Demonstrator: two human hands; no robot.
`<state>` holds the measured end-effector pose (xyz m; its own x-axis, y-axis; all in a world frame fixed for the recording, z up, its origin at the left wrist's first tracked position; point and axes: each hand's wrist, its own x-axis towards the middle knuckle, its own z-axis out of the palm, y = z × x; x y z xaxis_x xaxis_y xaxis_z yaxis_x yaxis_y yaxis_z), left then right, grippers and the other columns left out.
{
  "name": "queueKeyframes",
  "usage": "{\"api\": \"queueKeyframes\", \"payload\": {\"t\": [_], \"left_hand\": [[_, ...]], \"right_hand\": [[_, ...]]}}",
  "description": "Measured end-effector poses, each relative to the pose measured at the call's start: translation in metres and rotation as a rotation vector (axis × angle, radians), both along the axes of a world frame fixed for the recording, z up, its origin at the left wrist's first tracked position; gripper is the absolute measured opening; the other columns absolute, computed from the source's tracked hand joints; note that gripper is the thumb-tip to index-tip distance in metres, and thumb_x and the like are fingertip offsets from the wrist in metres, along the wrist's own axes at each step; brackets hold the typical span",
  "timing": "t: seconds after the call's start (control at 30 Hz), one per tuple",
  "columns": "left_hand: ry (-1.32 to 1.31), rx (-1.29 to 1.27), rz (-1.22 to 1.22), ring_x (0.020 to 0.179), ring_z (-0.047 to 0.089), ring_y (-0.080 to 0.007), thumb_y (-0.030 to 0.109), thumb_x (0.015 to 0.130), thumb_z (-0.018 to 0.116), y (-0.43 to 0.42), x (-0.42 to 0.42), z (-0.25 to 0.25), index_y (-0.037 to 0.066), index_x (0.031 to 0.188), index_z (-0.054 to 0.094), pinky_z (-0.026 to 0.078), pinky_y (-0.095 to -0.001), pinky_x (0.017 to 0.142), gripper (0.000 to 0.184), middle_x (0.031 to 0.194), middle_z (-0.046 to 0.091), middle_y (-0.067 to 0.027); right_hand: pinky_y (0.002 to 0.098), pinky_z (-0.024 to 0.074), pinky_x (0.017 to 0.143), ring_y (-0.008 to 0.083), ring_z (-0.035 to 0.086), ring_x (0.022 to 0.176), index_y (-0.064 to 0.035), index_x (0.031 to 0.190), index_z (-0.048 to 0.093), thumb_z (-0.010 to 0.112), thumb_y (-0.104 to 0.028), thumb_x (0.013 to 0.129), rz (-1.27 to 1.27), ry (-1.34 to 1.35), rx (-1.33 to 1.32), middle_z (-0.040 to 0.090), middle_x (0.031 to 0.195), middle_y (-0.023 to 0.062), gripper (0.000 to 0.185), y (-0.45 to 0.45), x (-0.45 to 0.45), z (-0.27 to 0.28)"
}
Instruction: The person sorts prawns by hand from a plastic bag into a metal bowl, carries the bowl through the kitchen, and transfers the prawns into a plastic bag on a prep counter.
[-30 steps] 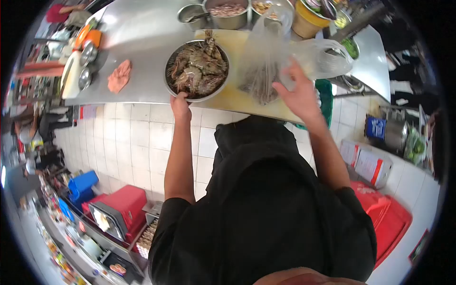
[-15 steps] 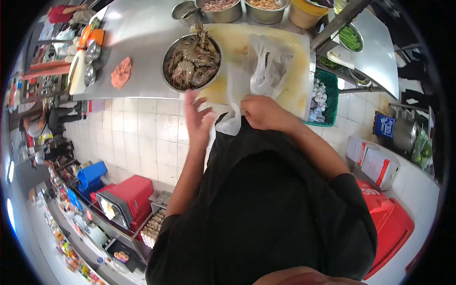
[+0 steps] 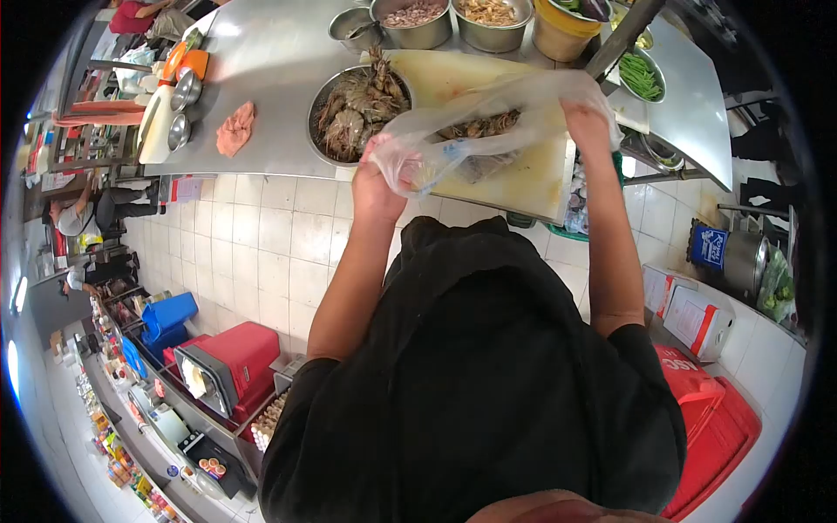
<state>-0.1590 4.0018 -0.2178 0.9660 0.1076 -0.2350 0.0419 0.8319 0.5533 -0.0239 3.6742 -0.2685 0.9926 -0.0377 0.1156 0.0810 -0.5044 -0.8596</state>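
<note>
A clear plastic bag [image 3: 523, 91] is stretched wide over the cutting board [image 3: 540, 179]. My left hand [image 3: 379, 185] grips its left side, fingers partly behind the plastic. At the other end my right hand [image 3: 586, 126] is closed on the bag, with film draped over its fingers. Between my hands, dark prawns [image 3: 484, 126] show at the bag's opening; the plastic partly covers them, and I cannot tell whether all lie inside. Just beyond my left hand, a metal colander [image 3: 312, 131] holds large whole prawns [image 3: 362, 105].
Metal pots [image 3: 418, 35] and a yellow tub [image 3: 562, 39] line the board's far side. A pink cloth [image 3: 235, 129] lies on the steel table [image 3: 270, 52]. Green beans [image 3: 641, 77] fill a bowl at right. A green crate [image 3: 571, 234] sits below. Other people are at far left.
My hands have moved apart, the right one up and to the right. My left hand, free before, now holds the bag. The bag has gone from bunched to spread, exposing prawns.
</note>
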Motion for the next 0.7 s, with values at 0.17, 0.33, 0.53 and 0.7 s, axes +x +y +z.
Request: {"api": "queueKeyframes", "payload": {"t": [0.17, 0.33, 0.53, 0.7], "left_hand": [[-0.056, -0.270, -0.159, 0.082, 0.058, -0.0287, 0.015, 0.086, 0.052, 0.004, 0.003, 0.002, 0.006, 0.102, 0.051, 0.047, -0.0451, 0.078, 0.018, 0.090, 0.058, -0.0104], [0.057, -0.257, -0.164, 0.071, 0.052, -0.0198, 0.018, 0.090, 0.045, 0.006, 0.010, 0.007, 0.006, 0.102, 0.054, 0.045, -0.0360, 0.069, 0.019, 0.082, 0.056, -0.0068], [-0.035, -0.339, -0.355, 0.076, 0.058, -0.0199, 0.014, 0.089, 0.047, 0.021, 0.016, -0.014, 0.004, 0.100, 0.057, 0.048, -0.0342, 0.067, 0.018, 0.084, 0.060, -0.0062], [0.078, -0.249, -0.234, 0.085, 0.062, -0.0208, 0.013, 0.088, 0.047, 0.030, 0.010, -0.024, 0.002, 0.106, 0.057, 0.051, -0.0339, 0.075, 0.023, 0.093, 0.064, -0.0078]], "right_hand": [[0.0359, 0.0489, 0.084, 0.0287, 0.062, 0.098, -0.0003, 0.107, 0.062, 0.061, -0.020, 0.083, 0.396, 0.178, -0.422, 0.065, 0.104, 0.0166, 0.031, 0.025, -0.086, 0.075], [0.0339, 0.0490, 0.081, 0.0270, 0.063, 0.093, -0.0033, 0.105, 0.064, 0.063, -0.017, 0.080, 0.751, -0.042, -0.005, 0.066, 0.102, 0.0156, 0.029, 0.081, -0.080, 0.107], [0.0356, 0.0491, 0.077, 0.0244, 0.063, 0.089, -0.0102, 0.126, 0.051, 0.062, -0.018, 0.081, 0.312, -0.152, -0.147, 0.063, 0.109, 0.0129, 0.047, 0.104, 0.014, 0.096], [0.0394, 0.0484, 0.079, 0.0312, 0.063, 0.085, -0.0087, 0.105, 0.065, 0.058, -0.018, 0.078, 0.634, -0.069, -0.419, 0.065, 0.096, 0.0173, 0.029, 0.116, -0.015, 0.062]]}}
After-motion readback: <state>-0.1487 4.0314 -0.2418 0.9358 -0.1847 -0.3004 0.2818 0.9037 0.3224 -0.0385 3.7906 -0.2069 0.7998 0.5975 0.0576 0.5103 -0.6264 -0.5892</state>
